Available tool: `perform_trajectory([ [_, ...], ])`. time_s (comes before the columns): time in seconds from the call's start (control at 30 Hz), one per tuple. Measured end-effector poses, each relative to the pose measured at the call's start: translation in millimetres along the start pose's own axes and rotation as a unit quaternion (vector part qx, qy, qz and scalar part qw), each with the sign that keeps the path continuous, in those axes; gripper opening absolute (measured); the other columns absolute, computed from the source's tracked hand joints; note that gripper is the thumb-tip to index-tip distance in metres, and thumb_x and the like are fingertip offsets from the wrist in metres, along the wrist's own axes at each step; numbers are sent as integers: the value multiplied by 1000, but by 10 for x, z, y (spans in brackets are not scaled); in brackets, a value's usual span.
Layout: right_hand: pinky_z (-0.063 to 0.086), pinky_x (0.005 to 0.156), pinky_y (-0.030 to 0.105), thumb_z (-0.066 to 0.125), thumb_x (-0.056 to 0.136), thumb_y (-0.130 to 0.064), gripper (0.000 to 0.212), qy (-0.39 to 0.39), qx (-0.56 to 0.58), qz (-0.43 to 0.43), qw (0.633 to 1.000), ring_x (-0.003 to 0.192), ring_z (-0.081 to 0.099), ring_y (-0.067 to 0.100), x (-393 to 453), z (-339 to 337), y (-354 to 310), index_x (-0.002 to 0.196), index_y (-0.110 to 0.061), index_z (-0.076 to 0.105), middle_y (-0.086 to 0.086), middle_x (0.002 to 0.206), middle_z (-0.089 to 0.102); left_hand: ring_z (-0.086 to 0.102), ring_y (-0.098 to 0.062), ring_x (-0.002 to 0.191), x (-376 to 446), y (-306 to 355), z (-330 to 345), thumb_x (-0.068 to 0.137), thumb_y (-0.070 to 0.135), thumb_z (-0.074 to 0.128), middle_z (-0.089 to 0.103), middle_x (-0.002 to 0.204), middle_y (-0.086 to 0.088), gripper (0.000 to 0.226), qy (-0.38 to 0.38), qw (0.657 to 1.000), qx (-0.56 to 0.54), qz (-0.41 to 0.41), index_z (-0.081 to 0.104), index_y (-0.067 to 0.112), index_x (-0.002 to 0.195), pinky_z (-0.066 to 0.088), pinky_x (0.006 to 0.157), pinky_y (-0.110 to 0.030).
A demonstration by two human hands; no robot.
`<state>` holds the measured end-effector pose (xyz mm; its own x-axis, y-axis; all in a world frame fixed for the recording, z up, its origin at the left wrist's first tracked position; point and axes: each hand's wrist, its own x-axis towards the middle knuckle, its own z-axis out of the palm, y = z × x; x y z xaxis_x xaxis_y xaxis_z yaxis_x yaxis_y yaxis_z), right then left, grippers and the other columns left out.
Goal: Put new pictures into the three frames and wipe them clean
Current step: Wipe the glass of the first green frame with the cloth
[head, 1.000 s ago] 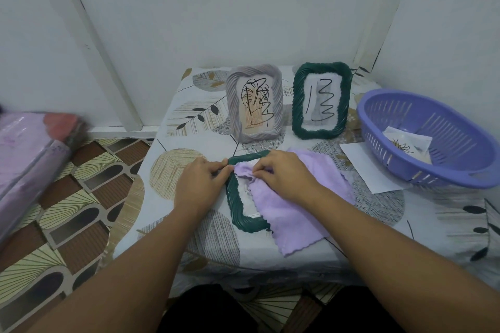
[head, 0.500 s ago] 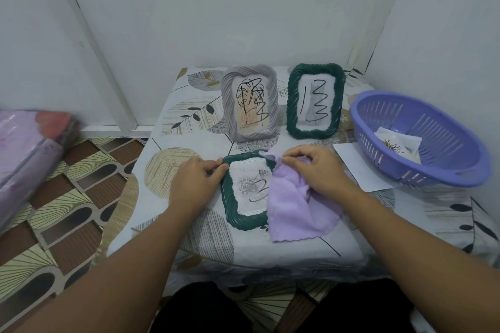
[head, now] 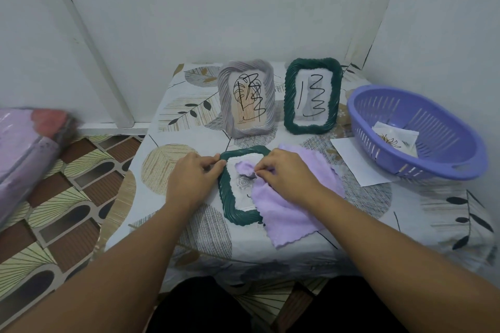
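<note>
A dark green frame point(head: 226, 197) lies flat on the table in front of me with a picture under its glass. My left hand point(head: 190, 177) grips its upper left edge. My right hand point(head: 288, 175) pinches a lilac cloth point(head: 286, 213) and presses it on the glass, covering the frame's right side. Behind stand two upright frames with line drawings: a grey one point(head: 246, 98) and a second dark green one point(head: 312, 96).
A purple plastic basket point(head: 443, 159) at the right holds a paper picture point(head: 395, 139). A white sheet point(head: 354, 162) lies partly under it. A patterned cloth covers the small table point(head: 173, 165). A wrapped lilac bundle point(head: 24, 154) sits at far left above patterned floor.
My right hand has drawn the cloth from the frame's right side back left onto the glass. My left hand keeps its hold on the frame.
</note>
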<state>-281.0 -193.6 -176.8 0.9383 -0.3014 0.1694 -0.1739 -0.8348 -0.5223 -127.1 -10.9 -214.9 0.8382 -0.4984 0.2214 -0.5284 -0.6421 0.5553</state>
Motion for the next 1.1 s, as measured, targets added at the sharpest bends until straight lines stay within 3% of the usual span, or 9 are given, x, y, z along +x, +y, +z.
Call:
perform_trajectory([
  [0.17,37,70,27,68,96,-24,13,11,-43,16,999,85,55,14,111,-62,1,97,-25,80,-6,89,58,55,-18,84,-9,14,-8,92,66,52,55,81,6,43,0,1000,6,-1,75,41,118,39,62,-33],
  [0.4,51,79,36,70,94,-23,12,-13,-14,-26,999,85,60,14,-28,-18,-8,93,-26,81,-4,91,68,55,-18,85,-19,18,-13,92,65,51,55,82,7,44,3,1000,-4,2,76,40,118,38,63,-33],
  [0.63,47,74,31,70,94,-25,10,15,-20,23,999,84,56,15,98,-17,-66,93,-25,80,-3,90,62,54,-18,94,-71,89,-63,87,63,63,55,89,7,44,-1,1000,-8,-9,73,39,123,49,80,-38],
  [0.93,47,76,32,70,93,-25,10,-21,-23,-21,999,86,57,13,-23,-15,-53,94,-27,80,-5,89,63,55,-19,92,-77,102,-88,87,64,62,55,89,5,46,-3,1000,-9,-3,74,37,122,50,80,-40],
  [1.1,39,70,28,70,94,-25,10,20,-23,29,999,83,57,15,83,-13,-26,93,-26,80,-6,87,58,55,-19,94,-79,117,-94,86,65,62,55,91,6,47,-11,1000,-6,-13,73,38,123,51,82,-42],
])
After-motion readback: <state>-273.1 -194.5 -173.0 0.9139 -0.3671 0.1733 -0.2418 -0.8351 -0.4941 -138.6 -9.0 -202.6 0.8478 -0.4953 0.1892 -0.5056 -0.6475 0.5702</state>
